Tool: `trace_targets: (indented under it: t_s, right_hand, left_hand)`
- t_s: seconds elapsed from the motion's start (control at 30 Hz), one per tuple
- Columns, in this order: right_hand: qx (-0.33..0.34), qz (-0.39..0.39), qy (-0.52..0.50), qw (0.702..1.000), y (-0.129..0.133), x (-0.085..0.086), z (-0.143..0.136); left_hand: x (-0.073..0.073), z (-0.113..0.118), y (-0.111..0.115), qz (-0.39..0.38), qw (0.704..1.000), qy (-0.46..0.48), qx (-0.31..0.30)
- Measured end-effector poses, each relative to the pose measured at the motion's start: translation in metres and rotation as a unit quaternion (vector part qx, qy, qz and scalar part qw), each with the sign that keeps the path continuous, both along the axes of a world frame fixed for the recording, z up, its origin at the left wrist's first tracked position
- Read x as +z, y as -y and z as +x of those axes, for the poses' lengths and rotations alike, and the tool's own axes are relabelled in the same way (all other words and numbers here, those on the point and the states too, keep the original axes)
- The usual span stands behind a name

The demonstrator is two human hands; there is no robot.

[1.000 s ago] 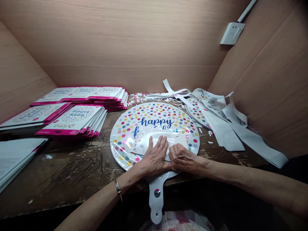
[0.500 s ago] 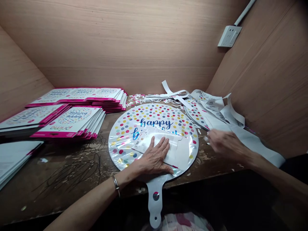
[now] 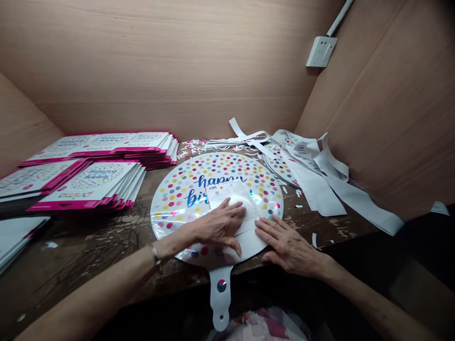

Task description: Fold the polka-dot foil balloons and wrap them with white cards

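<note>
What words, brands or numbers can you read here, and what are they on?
"happy": balloon; word below starts "bi", rest mostly covered.
"prim", last letter unclear: front packet.
Too small or blurred: remaining print on packets, the card under the left hand, and white strips.

- Hands: 2 (left hand (image 3: 221,225), right hand (image 3: 289,246)).
- Bracelet (image 3: 154,254): 1.
- Packet (image 3: 232,192) at hands: 1.
- Balloon (image 3: 216,163), fully outlined: 1.
- Printed stacks (image 3: 94,182): 5 top faces.
- White stack (image 3: 17,241): 1.
- Socket (image 3: 322,51): 1.
- Paper strips (image 3: 362,203): several, overlapping; exact count indeterminable.
- Scraps (image 3: 192,146): many, too small to count.
</note>
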State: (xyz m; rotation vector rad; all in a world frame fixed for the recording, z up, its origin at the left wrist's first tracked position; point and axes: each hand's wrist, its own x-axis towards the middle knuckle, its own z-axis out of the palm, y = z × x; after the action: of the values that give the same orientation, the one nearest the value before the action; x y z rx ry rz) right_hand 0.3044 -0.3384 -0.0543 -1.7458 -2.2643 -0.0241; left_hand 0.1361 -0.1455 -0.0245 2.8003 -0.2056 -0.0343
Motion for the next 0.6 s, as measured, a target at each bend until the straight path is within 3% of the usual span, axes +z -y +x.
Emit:
trace_targets:
  t_s: [0.13,0.23,0.37,0.5,0.6]
  right_hand:
    - [0.008,0.031,-0.022,0.999,0.004,-0.018,-0.01]
    - [0.018,0.065,-0.019,0.998,0.011,-0.022,-0.012]
    - [0.007,0.114,-0.039,0.993,0.008,-0.024,-0.017]
    - [-0.11,0.115,-0.061,0.985,-0.007,-0.021,-0.022]
    - [-0.193,0.068,-0.03,0.978,-0.027,-0.018,-0.026]
  left_hand:
    - [-0.009,-0.039,0.049,0.03,0.994,0.034,0.104]
    - [-0.017,-0.056,0.068,0.033,0.989,0.049,0.138]
    - [-0.023,-0.059,0.065,-0.004,0.986,0.086,0.144]
    - [-0.03,-0.051,0.054,-0.043,0.963,0.141,0.225]
    - [-0.034,-0.044,0.05,0.01,0.943,0.145,0.299]
